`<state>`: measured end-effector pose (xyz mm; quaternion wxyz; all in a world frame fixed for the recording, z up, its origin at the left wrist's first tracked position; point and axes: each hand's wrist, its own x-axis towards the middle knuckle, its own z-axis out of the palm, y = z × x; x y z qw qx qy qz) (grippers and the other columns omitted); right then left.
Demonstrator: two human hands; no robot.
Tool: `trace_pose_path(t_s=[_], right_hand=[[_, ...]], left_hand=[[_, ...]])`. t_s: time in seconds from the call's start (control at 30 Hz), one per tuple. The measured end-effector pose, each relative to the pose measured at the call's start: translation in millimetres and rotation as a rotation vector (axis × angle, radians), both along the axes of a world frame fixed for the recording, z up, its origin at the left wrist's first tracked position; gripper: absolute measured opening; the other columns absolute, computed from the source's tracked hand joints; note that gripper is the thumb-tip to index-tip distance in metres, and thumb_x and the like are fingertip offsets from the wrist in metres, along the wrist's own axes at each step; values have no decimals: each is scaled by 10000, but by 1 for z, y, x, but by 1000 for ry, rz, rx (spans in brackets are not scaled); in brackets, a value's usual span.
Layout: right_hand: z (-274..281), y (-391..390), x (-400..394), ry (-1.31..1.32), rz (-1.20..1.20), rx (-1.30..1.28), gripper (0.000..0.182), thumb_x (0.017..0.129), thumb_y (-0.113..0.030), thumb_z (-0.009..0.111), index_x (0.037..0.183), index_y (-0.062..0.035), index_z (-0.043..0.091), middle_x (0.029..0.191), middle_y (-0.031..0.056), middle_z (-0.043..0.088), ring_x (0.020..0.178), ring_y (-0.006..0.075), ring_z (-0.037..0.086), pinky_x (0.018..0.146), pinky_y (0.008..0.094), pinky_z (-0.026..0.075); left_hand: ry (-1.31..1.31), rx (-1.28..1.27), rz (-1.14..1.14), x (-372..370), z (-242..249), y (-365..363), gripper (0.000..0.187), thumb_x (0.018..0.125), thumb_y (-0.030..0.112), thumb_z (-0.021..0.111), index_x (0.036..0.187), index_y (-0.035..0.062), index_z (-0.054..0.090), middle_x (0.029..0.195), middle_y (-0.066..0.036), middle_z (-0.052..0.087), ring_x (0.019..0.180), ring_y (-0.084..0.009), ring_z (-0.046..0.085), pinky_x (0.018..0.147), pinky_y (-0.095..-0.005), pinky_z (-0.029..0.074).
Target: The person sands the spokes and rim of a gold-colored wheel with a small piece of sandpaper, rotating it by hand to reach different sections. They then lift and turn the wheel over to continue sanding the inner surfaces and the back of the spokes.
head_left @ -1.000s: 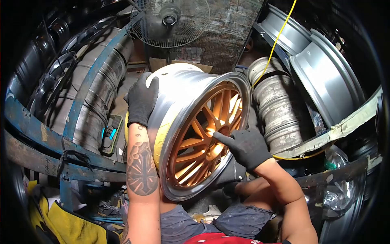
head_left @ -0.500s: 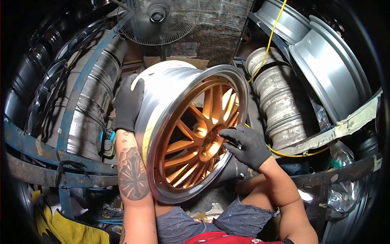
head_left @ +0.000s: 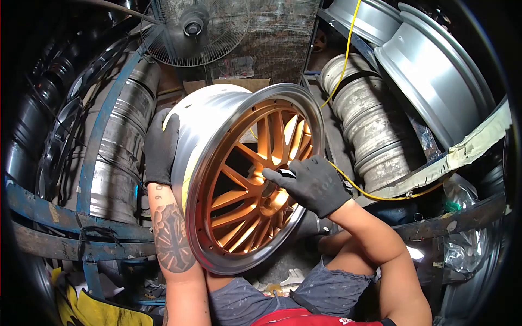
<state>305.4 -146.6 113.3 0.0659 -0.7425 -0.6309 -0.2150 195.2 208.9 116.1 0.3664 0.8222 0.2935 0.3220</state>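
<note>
A car wheel rim [head_left: 231, 187] with copper-coloured spokes and a polished silver lip stands tilted between my legs, its spoked face turned to the right. My left hand [head_left: 162, 146], in a dark glove, holds the barrel on its left side, with the thumb over the silver surface. In a matching glove, my right hand [head_left: 318, 186] is at the hub in the middle of the spokes. Its thumb reaches across the centre bore and stands apart from the fingers, which are partly curled. I see nothing held in it. The rim's far side is hidden.
A wire-caged fan [head_left: 193, 30] stands ahead. Stacked worn rims [head_left: 375, 122] lie to the right, more rims [head_left: 117, 157] to the left. Large silver rims [head_left: 435, 76] rest at upper right. A yellow hose [head_left: 375, 196] and blue metal rails [head_left: 103, 130] run alongside.
My right hand has moved left across the hub, its thumb now over the centre. The left hand keeps its hold on the barrel. The whole view has shifted slightly.
</note>
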Motion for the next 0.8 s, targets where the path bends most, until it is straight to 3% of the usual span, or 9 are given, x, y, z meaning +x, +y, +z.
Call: trace_pose_path(t_s=[0.13,0.27,0.37,0.4,0.53,0.8], right_hand=[[2,6,5,1,24,5,652,868,-132,642,1467,-373,558,840,43,563,680,237,599,616,389,477],[0,1,2,73,40,-8,601,870,-127,637,1424,-356,585,875,64,620,674,265,636,585,410,492],[-5,1,4,97,60,-7,615,860,-140,649,1431,-357,582,893,52,630,669,251,624,595,410,486],[-1,0,4,76,52,-28,641,868,-136,639,1462,-363,558,877,38,613,667,240,607,609,400,479],[13,9,7,1,47,-30,709,899,-123,604,1542,-387,466,829,30,564,659,233,591,614,391,476],[-2,-4,-3,73,21,-87,630,898,-115,609,1474,-359,538,822,33,614,664,255,637,607,403,503]], left_hand=[[-13,9,-3,0,-2,1,449,989,365,597,1274,21,637,1188,-212,702,1102,-355,674,961,-420,503],[-26,183,23,0,-6,4,425,980,333,625,1273,25,646,1198,-228,699,1110,-396,664,959,-446,507],[-4,226,78,2,-13,10,413,971,340,638,1267,52,663,1186,-221,701,1138,-380,653,989,-445,485],[11,138,60,1,-11,8,422,976,356,623,1279,65,664,1217,-213,698,1170,-370,645,1012,-442,472],[44,155,87,1,-1,-1,423,1004,334,573,1285,24,640,1193,-203,702,1110,-310,665,974,-385,491],[51,117,90,-2,-7,4,454,1000,357,567,1305,25,629,1217,-194,699,1122,-293,660,989,-387,486]])
